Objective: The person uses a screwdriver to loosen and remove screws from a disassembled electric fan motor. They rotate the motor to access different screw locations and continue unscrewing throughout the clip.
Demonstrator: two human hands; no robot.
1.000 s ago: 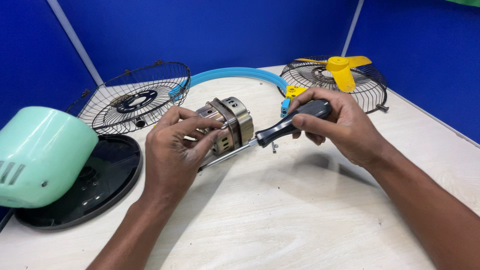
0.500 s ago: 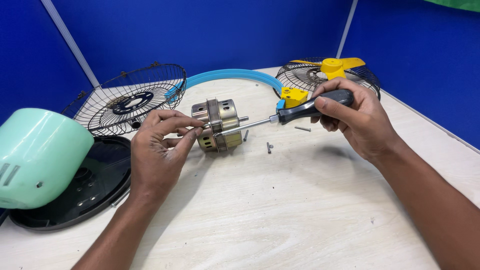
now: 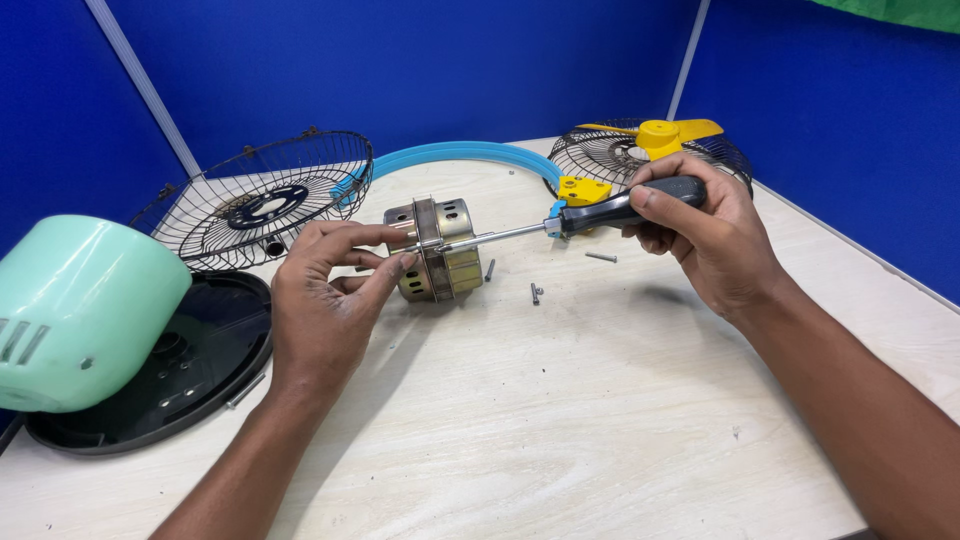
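Observation:
A brass-coloured fan motor [image 3: 445, 245] lies on its side on the pale wooden table [image 3: 560, 420]. My left hand [image 3: 325, 300] rests against the motor's left side, thumb and fingers pinching at its rim. My right hand [image 3: 705, 235] grips the black handle of a screwdriver [image 3: 560, 222], whose steel shaft reaches left to the motor's flange. Loose screws [image 3: 535, 292] lie on the table just right of the motor.
A mint-green fan housing [image 3: 80, 310] sits on a black round base [image 3: 190, 370] at the left. A black wire guard [image 3: 265, 195] and a blue ring [image 3: 455, 155] lie behind. A second guard [image 3: 610, 150] with a yellow blade [image 3: 660, 132] and a yellow bracket [image 3: 583, 188] stands back right. Blue partitions surround the table.
The right hand has drawn back to the right and lifted, so the screwdriver now lies flatter with its tip at the motor. The left hand has shifted from over the motor to its left side.

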